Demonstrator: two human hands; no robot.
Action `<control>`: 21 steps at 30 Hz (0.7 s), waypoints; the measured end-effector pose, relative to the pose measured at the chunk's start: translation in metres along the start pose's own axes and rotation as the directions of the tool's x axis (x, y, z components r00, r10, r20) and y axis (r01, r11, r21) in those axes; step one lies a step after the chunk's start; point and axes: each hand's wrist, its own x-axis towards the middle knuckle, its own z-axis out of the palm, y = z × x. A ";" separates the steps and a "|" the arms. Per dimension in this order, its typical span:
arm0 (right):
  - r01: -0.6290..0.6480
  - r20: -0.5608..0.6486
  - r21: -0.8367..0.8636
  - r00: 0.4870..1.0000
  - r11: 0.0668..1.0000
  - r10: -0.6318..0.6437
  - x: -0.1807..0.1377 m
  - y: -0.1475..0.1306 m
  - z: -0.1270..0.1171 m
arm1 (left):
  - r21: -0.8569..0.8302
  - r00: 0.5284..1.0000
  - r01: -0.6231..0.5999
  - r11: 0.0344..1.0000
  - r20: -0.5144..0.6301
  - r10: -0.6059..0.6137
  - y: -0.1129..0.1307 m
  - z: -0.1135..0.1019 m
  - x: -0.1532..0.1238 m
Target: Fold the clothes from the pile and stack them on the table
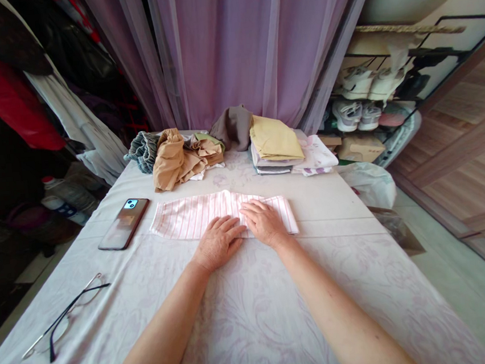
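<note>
A pink-and-white striped garment [186, 216], folded into a long flat strip, lies crosswise on the table. It tapers at its left end and is squared off at its right; which garment it is I cannot tell. My left hand [219, 242] rests palm down on its near edge around the middle, fingers stretched out. Just right of it, my right hand [264, 223] presses flat on the cloth, fingers extended toward the left. Neither hand grips anything.
Behind the garment are a crumpled clothes pile [176, 160] on the left and a folded stack [275, 139] on the right. A phone [124, 225] and eyeglasses [64, 316] lie to the left on the patterned tablecloth [238, 319]. A purple curtain [229, 46] hangs behind; shoes [356, 115] sit on a rack.
</note>
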 end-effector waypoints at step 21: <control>-0.081 -0.316 0.039 0.944 0.996 0.090 -0.009 0.000 0.002 | -0.120 0.999 0.025 0.993 -0.016 -0.027 -0.001 -0.003 0.000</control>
